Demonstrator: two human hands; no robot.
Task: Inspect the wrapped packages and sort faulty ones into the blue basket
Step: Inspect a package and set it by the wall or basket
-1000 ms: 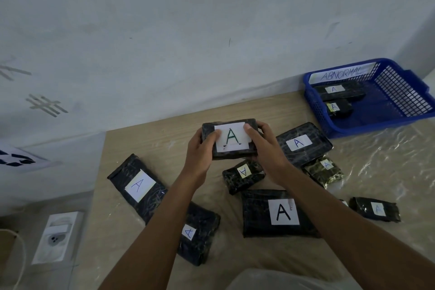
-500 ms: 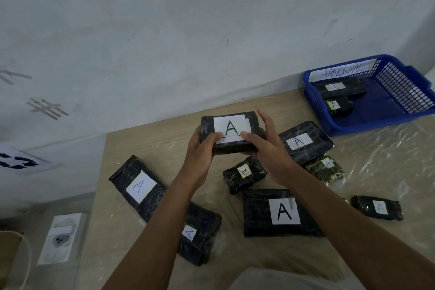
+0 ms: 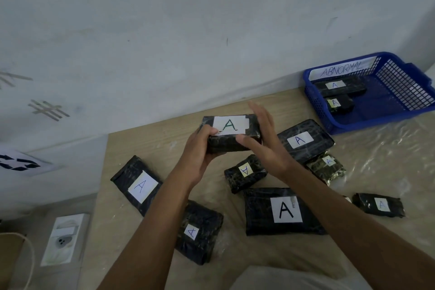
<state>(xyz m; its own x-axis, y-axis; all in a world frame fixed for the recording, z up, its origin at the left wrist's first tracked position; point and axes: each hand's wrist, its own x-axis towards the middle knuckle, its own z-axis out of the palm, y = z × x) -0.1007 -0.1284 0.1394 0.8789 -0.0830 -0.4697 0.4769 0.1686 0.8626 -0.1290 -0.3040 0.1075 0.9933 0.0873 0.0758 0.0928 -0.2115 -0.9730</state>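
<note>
The person is holding one black-wrapped package (image 3: 231, 134) up over the far side of the wooden table (image 3: 150, 143), its white "A" label (image 3: 229, 125) facing up. The left hand (image 3: 200, 148) is wrapped around the package's left end, thumb on top by the label. The right hand (image 3: 263, 139) is flat and spread against the right end, fingers straight and pointing away, thumb pressing the near face; it steadies the package more than it grips it.

Off at the far right sits the blue basket (image 3: 400, 110), marked "ABNORMAL", with two labelled packages (image 3: 339, 94) already lying in it, so I'd say some sorting is done. A good deal is left, though. Seven more packages lie loose on the table and its plastic sheet (image 3: 388, 160): a long one (image 3: 136, 183) at the left, another (image 3: 200, 231) near the left forearm, a small one (image 3: 244, 172) under the hands, a large one (image 3: 282, 212) near the middle, one (image 3: 306, 140) toward the basket, a crinkled one (image 3: 327, 167) beside it, and a small one (image 3: 379, 205) at the right. I can't tell which of these have been checked.

The package in hand looks to be under inspection; I see no obvious fault from here.
</note>
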